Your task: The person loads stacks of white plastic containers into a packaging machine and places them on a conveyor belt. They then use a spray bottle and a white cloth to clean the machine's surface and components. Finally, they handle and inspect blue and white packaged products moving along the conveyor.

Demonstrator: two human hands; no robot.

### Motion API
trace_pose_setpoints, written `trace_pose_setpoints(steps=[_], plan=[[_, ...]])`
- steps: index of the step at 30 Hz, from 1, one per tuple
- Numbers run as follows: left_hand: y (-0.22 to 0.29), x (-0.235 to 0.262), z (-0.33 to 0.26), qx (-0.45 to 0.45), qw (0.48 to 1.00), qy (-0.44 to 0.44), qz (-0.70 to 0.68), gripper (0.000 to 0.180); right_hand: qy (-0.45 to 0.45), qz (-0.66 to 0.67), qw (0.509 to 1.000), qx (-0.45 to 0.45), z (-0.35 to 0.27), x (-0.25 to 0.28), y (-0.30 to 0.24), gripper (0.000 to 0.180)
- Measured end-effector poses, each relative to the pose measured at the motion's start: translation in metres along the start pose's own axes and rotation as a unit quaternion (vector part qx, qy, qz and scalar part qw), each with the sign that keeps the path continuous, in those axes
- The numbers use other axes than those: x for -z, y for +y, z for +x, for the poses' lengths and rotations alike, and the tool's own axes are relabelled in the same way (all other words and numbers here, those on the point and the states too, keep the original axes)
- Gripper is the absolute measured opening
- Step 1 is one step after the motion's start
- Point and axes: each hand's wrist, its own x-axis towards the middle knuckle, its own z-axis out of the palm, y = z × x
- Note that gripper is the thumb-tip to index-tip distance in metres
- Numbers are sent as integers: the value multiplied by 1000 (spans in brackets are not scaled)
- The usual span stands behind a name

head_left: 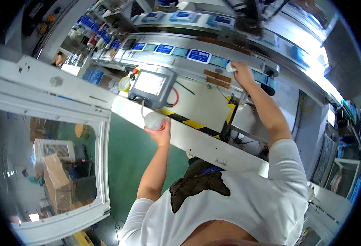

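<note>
My left hand [162,134] is wrapped round a translucent squeeze bottle [151,121] with a thin bent spout, held over the white frame edge. A reddish part of the bottle shows by the fingers. Stretched far forward, my right hand [243,75] pinches a white wad of cloth or tissue [230,67]. That wad is at the narrow blue-green conveyor belt [218,61]; whether it presses on the surface I cannot tell. Several blue-and-white labels [199,56] lie in a row along the belt, left of my right hand.
A grey control panel [149,84] with a lit screen and red button stands ahead of my left hand. Yellow-black striped tape [190,124] edges the machine bed. Behind, another conveyor carries blue-and-white packs [183,16]. A white framed window door [102,164] is at left.
</note>
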Motion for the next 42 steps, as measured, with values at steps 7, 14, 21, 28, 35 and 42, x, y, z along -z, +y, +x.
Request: trace_pose_setpoints(steps=[7, 14, 21, 28, 35, 42], plan=[[6, 0, -2, -42, 998, 7, -40, 91, -43, 45, 995, -76, -20, 38, 33, 30], [1, -2, 0, -18, 1000, 0, 6, 96, -32, 782, 549, -292, -97, 104, 15, 35], [-21, -4, 2, -30, 999, -32, -20, 100, 17, 881, 401, -249, -165, 157, -41, 30], [-40, 4, 14, -79, 949, -162, -257, 67, 85, 837, 511, -176, -238, 214, -100, 44], [7, 33, -59, -113, 837, -434, -315, 66, 244, 767, 544, -238, -358, 223, -130, 47], [93, 23, -253, -181, 512, -793, -276, 42, 455, 694, 465, -308, -531, 238, -147, 44]])
